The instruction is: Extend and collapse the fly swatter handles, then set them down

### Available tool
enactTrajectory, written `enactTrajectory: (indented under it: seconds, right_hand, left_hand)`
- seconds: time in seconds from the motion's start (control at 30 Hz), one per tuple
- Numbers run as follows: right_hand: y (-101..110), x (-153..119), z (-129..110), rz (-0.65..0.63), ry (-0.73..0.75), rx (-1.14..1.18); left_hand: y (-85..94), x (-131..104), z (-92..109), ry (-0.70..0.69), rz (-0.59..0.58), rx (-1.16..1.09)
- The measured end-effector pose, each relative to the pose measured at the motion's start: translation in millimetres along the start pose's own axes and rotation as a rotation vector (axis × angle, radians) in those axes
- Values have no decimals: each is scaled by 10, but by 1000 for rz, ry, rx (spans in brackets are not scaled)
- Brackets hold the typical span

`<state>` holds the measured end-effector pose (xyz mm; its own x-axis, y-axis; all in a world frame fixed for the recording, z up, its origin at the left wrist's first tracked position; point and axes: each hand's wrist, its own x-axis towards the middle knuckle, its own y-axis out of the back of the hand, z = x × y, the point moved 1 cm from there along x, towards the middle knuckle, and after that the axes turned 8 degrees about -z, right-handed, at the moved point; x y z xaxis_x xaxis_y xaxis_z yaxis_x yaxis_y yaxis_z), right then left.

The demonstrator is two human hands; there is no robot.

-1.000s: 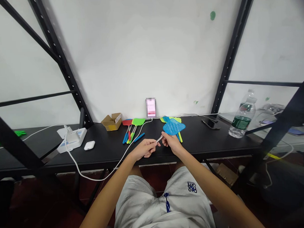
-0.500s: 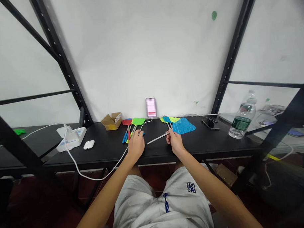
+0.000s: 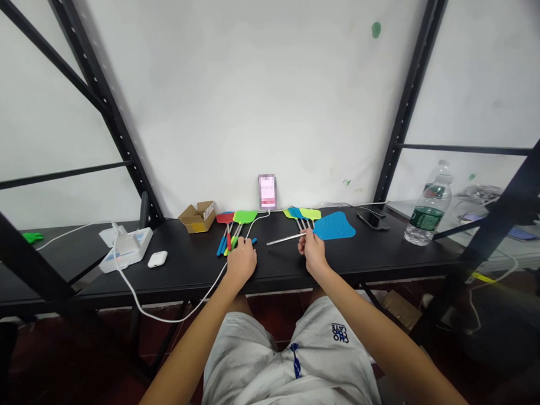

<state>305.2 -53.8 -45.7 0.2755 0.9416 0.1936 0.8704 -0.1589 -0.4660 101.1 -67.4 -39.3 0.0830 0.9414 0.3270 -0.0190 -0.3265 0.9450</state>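
My right hand (image 3: 314, 252) is closed round the metal rod of a blue fly swatter (image 3: 335, 225). Its perforated blade points right, and the bare rod end points left toward my other hand. A blue handle (image 3: 254, 241) pokes out from under my left hand (image 3: 242, 259), whose fingers are curled over it; most of the handle is hidden. A small gap separates handle and rod. Just beyond the left hand lie several fly swatters with a red blade (image 3: 225, 217) and a green blade (image 3: 244, 216). Behind the right hand are more swatters with yellow-green (image 3: 311, 214) and blue blades.
A phone (image 3: 267, 192) leans on the wall, its white cable running across the black table (image 3: 281, 270). To the left are a small cardboard box (image 3: 197, 219), an earbud case (image 3: 157, 259) and a power strip (image 3: 136, 248). Phones (image 3: 373, 220) and water bottles (image 3: 430, 211) stand or lie right.
My right hand has shifted slightly right with the blue swatter, so its rod end is further from my left hand and the rod lies flatter. The left hand stays nearly in place.
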Motion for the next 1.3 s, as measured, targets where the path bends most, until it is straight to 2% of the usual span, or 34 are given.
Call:
enactTrajectory:
  seconds: [0.33,0.6,0.93,1.17,1.3]
  right_hand:
    - [2,-17,-23,3,6,-26]
    - [2,-7,-23,31,-13,6]
    - [13,0,-10,28,9,-14]
    - [19,-7,-6,13,28,-32]
    - [17,-7,7,-42,39,-69]
  left_hand:
    - [38,-15,6,28,-53,9]
    - [48,-30,23,-85,-36,-65]
    - [42,-13,-1,-149,-49,-93]
    - [85,-42,9,-313,-11,-171]
    - [77,-53,26,-404,17,-245]
